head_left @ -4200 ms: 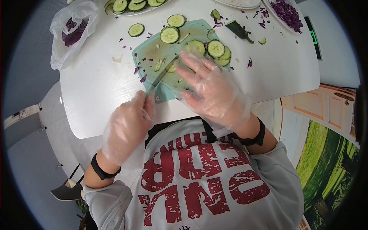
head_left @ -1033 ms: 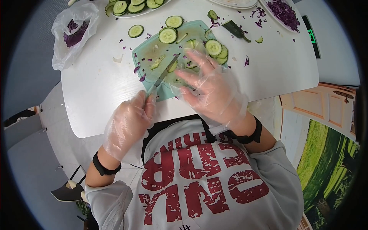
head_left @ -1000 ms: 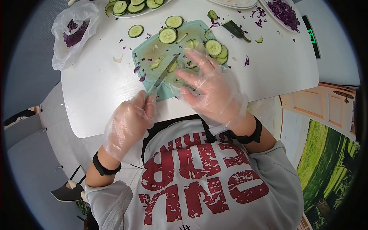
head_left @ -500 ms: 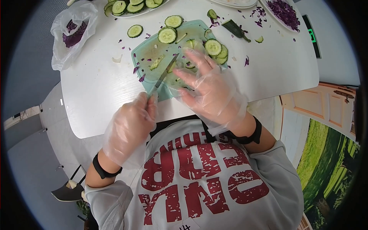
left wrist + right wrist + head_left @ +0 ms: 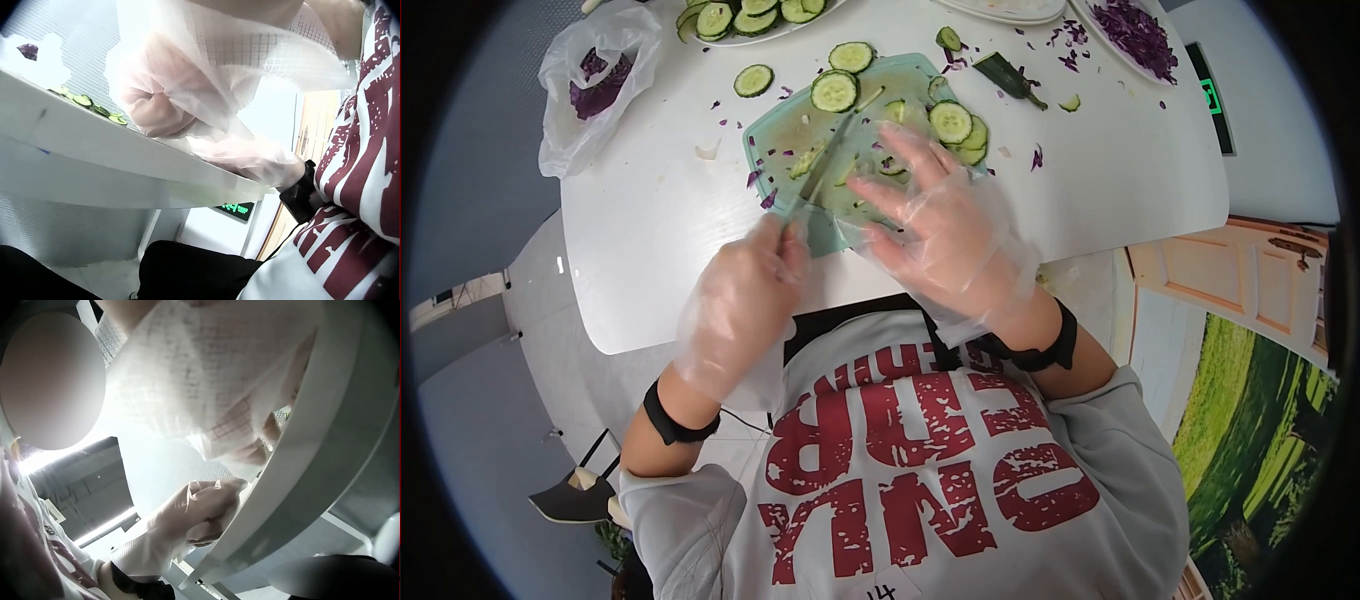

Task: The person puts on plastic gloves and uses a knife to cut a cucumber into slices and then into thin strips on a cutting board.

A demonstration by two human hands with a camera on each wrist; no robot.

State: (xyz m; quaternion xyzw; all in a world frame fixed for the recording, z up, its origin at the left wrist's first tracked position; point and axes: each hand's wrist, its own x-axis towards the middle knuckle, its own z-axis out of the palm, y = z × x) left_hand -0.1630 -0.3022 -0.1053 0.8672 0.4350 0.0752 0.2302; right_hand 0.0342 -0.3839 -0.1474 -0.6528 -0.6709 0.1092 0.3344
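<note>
In the head view my gloved left hand (image 5: 740, 295) grips a small knife (image 5: 825, 165) by its light green handle. The blade points away over the teal cutting board (image 5: 775, 130). My gloved right hand (image 5: 955, 225) spreads its fingers low over the board's right part, fingertips at cut cucumber pieces (image 5: 890, 165). Thin cucumber strips (image 5: 805, 162) lie left of the blade. Round cucumber slices (image 5: 835, 91) sit at the board's far edge, more slices (image 5: 952, 122) at its right. In the left wrist view the left fist (image 5: 159, 103) hides the knife.
A plate of cucumber slices (image 5: 758, 22) stands at the back. A bag with purple cabbage (image 5: 600, 85) lies far left, a plate of shredded cabbage (image 5: 1135, 40) far right. A cucumber end (image 5: 1008, 78) and a loose slice (image 5: 753, 80) rest on the white table (image 5: 650, 250).
The knife and left hand have shifted slightly away from the body, the blade tip now farther up the board. The right hand has barely moved. Earlier, a larger slice lay under the right fingertips.
</note>
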